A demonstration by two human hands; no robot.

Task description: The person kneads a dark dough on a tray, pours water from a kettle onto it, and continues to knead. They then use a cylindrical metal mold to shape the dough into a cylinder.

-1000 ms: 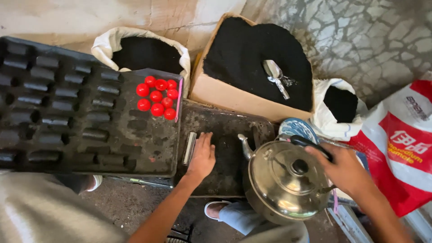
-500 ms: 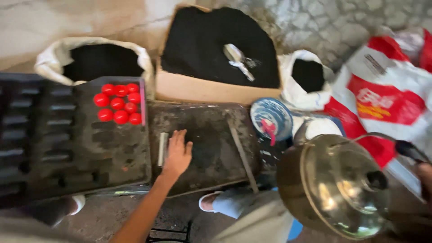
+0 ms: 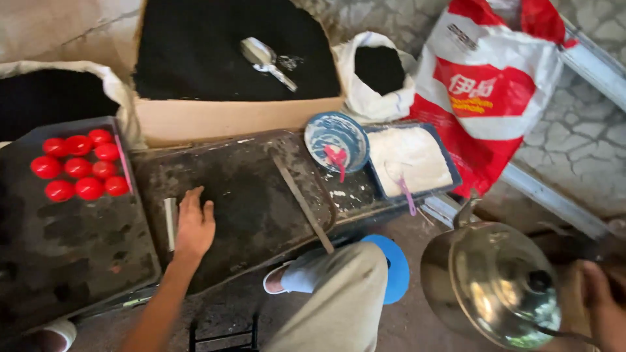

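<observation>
The steel kettle [image 3: 492,283], a second ago standing on the dark work tray [image 3: 251,195] beside the left hand [image 3: 193,223], now hangs low and well clear of the tray's right end, carried there by the right hand [image 3: 603,303] on its handle. With the kettle gone, a white-powder tray [image 3: 411,160] and blue bowl [image 3: 337,140] show at that end.

Shiny silver kettle [image 3: 492,287], 8 red balls [image 3: 79,168], blue-and-white bowl [image 3: 337,139], red-and-white sack [image 3: 495,91], seemingly black powder [image 3: 215,52].
</observation>
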